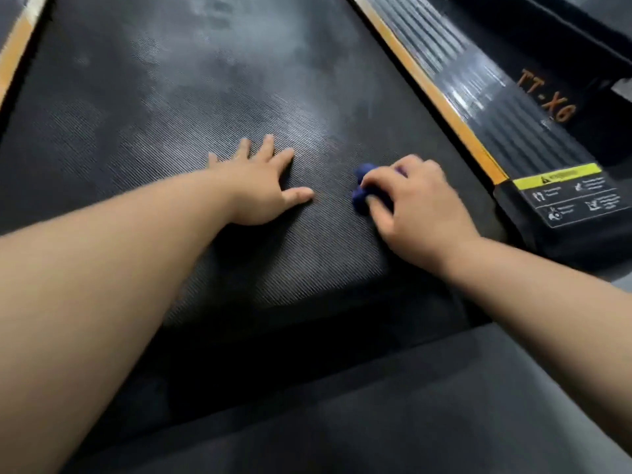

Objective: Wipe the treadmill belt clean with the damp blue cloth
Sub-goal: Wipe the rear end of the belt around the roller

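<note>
The black ribbed treadmill belt (205, 97) fills most of the view, with pale dusty or damp patches across its far half. My left hand (263, 186) lies flat on the belt near its rear end, fingers spread and straight. To its right, my right hand (413, 206) grips a bunched dark blue cloth (360, 196) and holds it down on the belt. Only the cloth's left part shows past my curled fingers.
A ribbed black side rail (478, 94) with an orange strip runs along the belt's right edge and carries a yellow warning label (561, 193). A second orange strip (17, 46) borders the left. Dark floor (444, 405) lies below the belt's rear end.
</note>
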A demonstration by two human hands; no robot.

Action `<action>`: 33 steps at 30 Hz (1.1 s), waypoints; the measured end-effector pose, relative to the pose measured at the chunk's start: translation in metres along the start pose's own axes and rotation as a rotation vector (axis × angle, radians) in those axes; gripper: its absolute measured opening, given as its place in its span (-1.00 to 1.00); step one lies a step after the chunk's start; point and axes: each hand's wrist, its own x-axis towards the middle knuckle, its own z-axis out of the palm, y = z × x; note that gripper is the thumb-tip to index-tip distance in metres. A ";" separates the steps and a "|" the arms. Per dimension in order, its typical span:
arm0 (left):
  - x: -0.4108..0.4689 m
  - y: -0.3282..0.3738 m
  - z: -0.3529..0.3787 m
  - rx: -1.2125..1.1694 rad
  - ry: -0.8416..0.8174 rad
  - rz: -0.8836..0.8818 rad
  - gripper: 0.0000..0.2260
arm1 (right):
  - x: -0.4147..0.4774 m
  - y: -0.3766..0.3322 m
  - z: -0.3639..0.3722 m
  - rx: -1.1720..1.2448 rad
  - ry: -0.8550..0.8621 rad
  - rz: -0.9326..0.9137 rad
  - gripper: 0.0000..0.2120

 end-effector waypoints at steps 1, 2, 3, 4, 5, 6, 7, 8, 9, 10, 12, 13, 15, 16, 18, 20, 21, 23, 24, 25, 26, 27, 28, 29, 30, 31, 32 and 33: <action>0.001 0.000 0.000 -0.011 0.001 0.000 -0.22 | 0.003 0.020 -0.005 -0.046 0.020 0.026 -0.78; 0.001 0.000 0.000 -0.022 0.002 -0.003 -0.21 | 0.004 0.039 -0.010 -0.085 0.040 0.078 -0.79; -0.001 0.000 0.001 -0.033 0.002 -0.014 -0.19 | 0.003 0.051 -0.013 -0.094 0.047 0.134 -0.79; -0.003 0.001 0.002 -0.038 0.004 -0.029 -0.16 | 0.000 0.056 -0.014 -0.074 0.055 0.172 -0.79; -0.005 0.002 0.002 -0.038 0.007 -0.045 -0.13 | -0.006 0.054 -0.013 -0.029 0.068 0.183 -0.79; -0.008 0.005 0.003 -0.036 0.008 -0.062 -0.13 | -0.013 0.045 -0.011 0.031 0.082 0.176 -0.79; -0.011 0.008 0.004 -0.036 0.021 -0.084 -0.16 | -0.021 0.031 -0.009 0.094 0.091 0.137 -0.79; -0.015 0.012 0.005 -0.039 0.055 -0.109 -0.22 | -0.029 0.015 -0.006 0.160 0.089 0.063 -0.80; -0.022 0.016 0.007 -0.045 0.109 -0.137 -0.29 | -0.038 0.000 -0.003 0.222 0.073 -0.030 -0.80; -0.033 0.023 0.011 -0.059 0.177 -0.163 -0.36 | -0.047 -0.013 -0.002 0.270 0.050 -0.111 -0.79; -0.064 0.039 0.022 -0.125 0.298 -0.213 -0.48 | -0.052 -0.014 -0.003 0.294 0.032 -0.198 -0.77; -0.081 0.047 0.030 -0.153 0.349 -0.241 -0.52 | -0.049 -0.005 -0.005 0.272 0.032 -0.195 -0.76; -0.115 0.056 0.039 -0.160 0.431 -0.273 -0.56 | -0.038 0.025 -0.009 0.190 0.063 -0.132 -0.73; -0.127 0.058 0.044 -0.142 0.456 -0.269 -0.56 | -0.032 0.043 -0.011 0.153 0.072 -0.091 -0.71; -0.140 0.060 0.053 -0.080 0.481 -0.224 -0.55 | -0.023 0.063 -0.016 0.144 0.058 -0.009 -0.73; -0.142 0.061 0.061 -0.043 0.475 -0.207 -0.52 | -0.022 0.055 -0.017 0.163 0.064 0.023 -0.73; -0.141 0.063 0.063 -0.049 0.472 -0.222 -0.53 | -0.025 0.044 -0.017 0.189 0.066 0.032 -0.73; -0.137 0.071 0.066 -0.024 0.480 -0.228 -0.53 | -0.039 0.017 -0.012 0.261 0.083 -0.011 -0.78; -0.136 0.073 0.068 0.012 0.482 -0.221 -0.51 | -0.050 0.003 -0.008 0.290 0.090 -0.062 -0.79; -0.137 0.075 0.069 0.054 0.475 -0.219 -0.51 | -0.060 -0.008 -0.006 0.311 0.086 -0.111 -0.80; -0.137 0.074 0.069 0.081 0.466 -0.228 -0.52 | -0.066 -0.011 -0.006 0.300 0.074 -0.150 -0.80; -0.138 0.073 0.068 0.096 0.461 -0.234 -0.53 | -0.064 -0.003 -0.007 0.252 0.069 -0.161 -0.78; -0.138 0.071 0.068 0.100 0.457 -0.228 -0.53 | -0.060 0.012 -0.009 0.181 0.078 -0.129 -0.76; -0.137 0.069 0.068 0.093 0.447 -0.211 -0.52 | -0.055 0.031 -0.012 0.101 0.098 -0.061 -0.74; -0.136 0.065 0.068 0.077 0.431 -0.192 -0.50 | -0.050 0.051 -0.015 0.029 0.120 0.025 -0.74; -0.135 0.062 0.068 0.054 0.416 -0.176 -0.47 | -0.048 0.067 -0.019 -0.024 0.135 0.111 -0.75; -0.133 0.058 0.069 0.038 0.409 -0.159 -0.44 | -0.049 0.077 -0.021 -0.063 0.144 0.179 -0.77; -0.132 0.056 0.070 0.039 0.426 -0.140 -0.42 | -0.052 0.080 -0.020 -0.096 0.153 0.230 -0.77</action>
